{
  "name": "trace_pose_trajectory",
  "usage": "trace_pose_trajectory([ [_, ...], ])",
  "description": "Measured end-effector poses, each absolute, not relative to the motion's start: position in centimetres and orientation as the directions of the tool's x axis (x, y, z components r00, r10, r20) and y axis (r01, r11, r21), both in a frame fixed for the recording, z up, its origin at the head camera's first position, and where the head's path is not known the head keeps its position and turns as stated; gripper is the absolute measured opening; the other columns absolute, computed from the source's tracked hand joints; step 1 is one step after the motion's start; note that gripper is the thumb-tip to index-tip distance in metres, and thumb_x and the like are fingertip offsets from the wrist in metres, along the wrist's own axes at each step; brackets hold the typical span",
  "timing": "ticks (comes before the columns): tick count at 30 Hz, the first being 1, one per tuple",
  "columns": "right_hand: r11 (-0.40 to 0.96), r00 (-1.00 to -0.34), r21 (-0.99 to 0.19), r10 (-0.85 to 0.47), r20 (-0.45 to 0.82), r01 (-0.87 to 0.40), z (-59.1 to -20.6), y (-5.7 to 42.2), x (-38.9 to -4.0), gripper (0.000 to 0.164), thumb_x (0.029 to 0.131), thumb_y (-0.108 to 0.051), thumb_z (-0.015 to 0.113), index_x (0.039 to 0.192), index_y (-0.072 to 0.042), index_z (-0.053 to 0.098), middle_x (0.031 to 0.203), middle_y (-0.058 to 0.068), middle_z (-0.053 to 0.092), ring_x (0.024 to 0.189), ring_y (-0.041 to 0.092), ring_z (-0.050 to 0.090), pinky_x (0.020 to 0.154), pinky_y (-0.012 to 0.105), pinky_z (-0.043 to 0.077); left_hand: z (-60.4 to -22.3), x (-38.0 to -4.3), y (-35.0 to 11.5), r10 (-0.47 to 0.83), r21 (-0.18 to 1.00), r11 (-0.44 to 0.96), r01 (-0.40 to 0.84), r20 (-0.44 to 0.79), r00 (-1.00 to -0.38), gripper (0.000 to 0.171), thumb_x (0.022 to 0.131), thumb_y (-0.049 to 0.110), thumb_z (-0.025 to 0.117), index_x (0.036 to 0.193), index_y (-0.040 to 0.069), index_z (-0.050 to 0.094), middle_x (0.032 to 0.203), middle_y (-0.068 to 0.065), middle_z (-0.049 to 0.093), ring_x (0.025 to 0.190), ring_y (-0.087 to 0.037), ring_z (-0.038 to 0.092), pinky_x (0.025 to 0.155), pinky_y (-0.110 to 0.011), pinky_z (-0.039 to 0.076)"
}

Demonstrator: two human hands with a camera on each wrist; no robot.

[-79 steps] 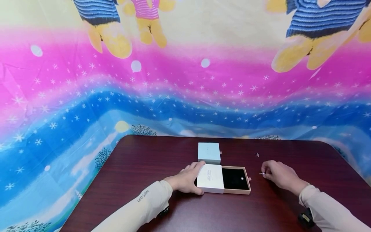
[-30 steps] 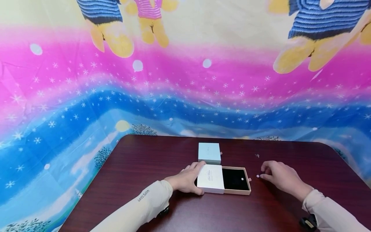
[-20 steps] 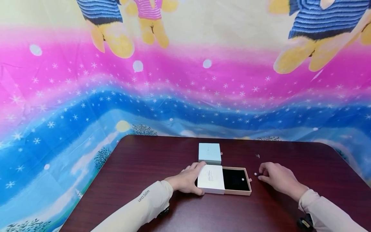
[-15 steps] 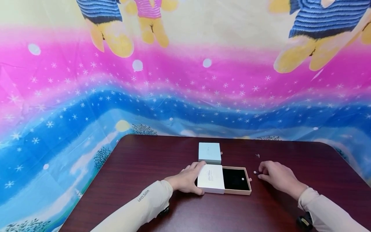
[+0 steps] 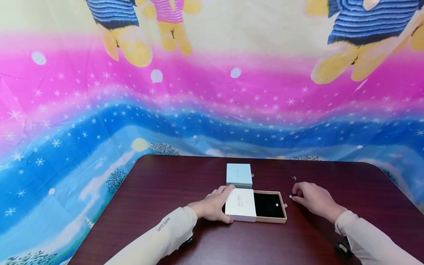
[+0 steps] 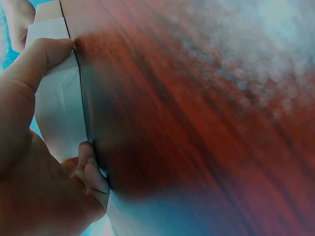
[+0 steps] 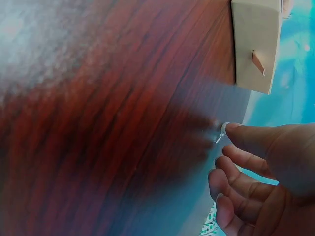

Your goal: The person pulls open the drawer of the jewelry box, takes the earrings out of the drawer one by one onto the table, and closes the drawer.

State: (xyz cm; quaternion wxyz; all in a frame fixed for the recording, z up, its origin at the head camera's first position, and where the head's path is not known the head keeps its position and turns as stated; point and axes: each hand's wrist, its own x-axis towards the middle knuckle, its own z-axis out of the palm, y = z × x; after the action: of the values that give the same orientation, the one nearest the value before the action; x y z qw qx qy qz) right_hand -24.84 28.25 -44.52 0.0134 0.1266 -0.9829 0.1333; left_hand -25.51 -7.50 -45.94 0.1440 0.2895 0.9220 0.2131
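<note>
A white box sleeve (image 5: 240,204) lies on the table, and my left hand (image 5: 212,205) grips its left end, thumb at the near side. Its black-lined drawer (image 5: 267,209) is slid out to the right, with one pearl (image 5: 276,205) on the dark lining. In the left wrist view, the thumb and fingers are curled about the box sleeve (image 6: 61,101). Just right of the drawer, my right hand (image 5: 316,198) pinches a small pearl stud earring (image 5: 290,196) at the thumb and index tips. Its silvery post (image 7: 219,138) shows below the thumb in the right wrist view.
Behind the white sleeve stands a closed pale blue box (image 5: 239,175). A pair of tiny silver pieces (image 5: 293,178) lies on the dark red-brown table (image 5: 212,241), beyond the right hand. A printed cloth (image 5: 212,92) hangs behind the table.
My right hand has shifted a little left toward the drawer, and the pearl end of the earring now points left, where the post stuck out before. My left hand has stayed on the box sleeve.
</note>
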Motion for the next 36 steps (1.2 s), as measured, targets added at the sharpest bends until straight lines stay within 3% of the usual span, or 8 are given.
trace_pose_trajectory([
  [25, 0.922, -0.955, -0.248, -0.294, 0.051, -0.297, -44.55, 27.84, -24.78, 0.014, 0.088, -0.009, 0.074, 0.082, -0.018, 0.066, 0.068, -0.010, 0.059, 0.062, 0.007, 0.049, 0.056, 0.032, 0.041, -45.93, -25.46, -7.47, 0.595, 0.473, 0.742, 0.476, -0.137, -0.792, 0.105, 0.075, 0.038, 0.086, 0.157, 0.024, 0.023, 0.154, -0.004, 0.039, 0.127, -0.019, 0.045, 0.104, -0.038, 0.040],
  [36, 0.926, -0.959, -0.250, -0.283, 0.036, -0.282, -44.44, 27.85, -24.58, 0.011, 0.088, -0.010, 0.074, 0.085, -0.016, 0.066, 0.068, -0.009, 0.058, 0.062, 0.008, 0.049, 0.055, 0.032, 0.040, -46.02, -25.45, -7.46, 0.593, 0.472, 0.744, 0.473, -0.139, -0.793, 0.106, 0.074, 0.038, 0.086, 0.157, 0.024, 0.022, 0.155, -0.004, 0.039, 0.128, -0.019, 0.044, 0.105, -0.038, 0.040],
])
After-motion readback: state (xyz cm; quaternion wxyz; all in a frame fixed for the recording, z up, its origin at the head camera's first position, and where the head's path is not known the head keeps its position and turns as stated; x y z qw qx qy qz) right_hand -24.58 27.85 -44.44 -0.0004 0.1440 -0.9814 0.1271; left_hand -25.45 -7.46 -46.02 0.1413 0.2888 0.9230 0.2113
